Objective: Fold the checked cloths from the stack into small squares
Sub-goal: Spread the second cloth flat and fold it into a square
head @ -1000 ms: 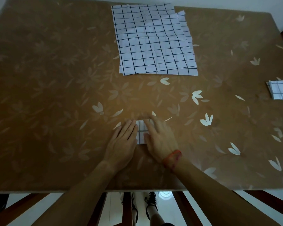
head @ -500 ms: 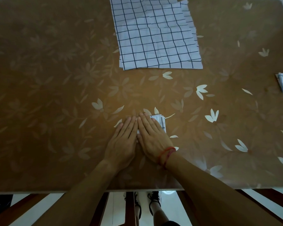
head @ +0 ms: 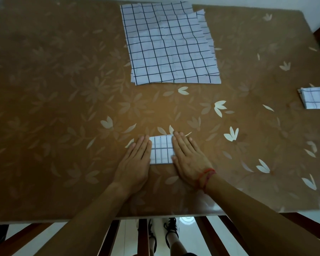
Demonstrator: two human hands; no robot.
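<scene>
A folded cloth (head: pixel 162 150) is laid on the table (head: pixel 54 108) near its front edge, between the left hand (head: pixel 135 161) and the right hand (head: pixel 187 159). The stack (head: pixel 169 45) is placed behind it, at the far edge. A folded pile (head: pixel 315 97) is found at the right edge.

L hand (head: pixel 135 161) & R hand (head: pixel 187 159) both lie flat, palms down, fingers straight & together pointing fwd, side by side w/ a gap between, forearms (head: pixel 96 209) angling inward toward them.
</scene>
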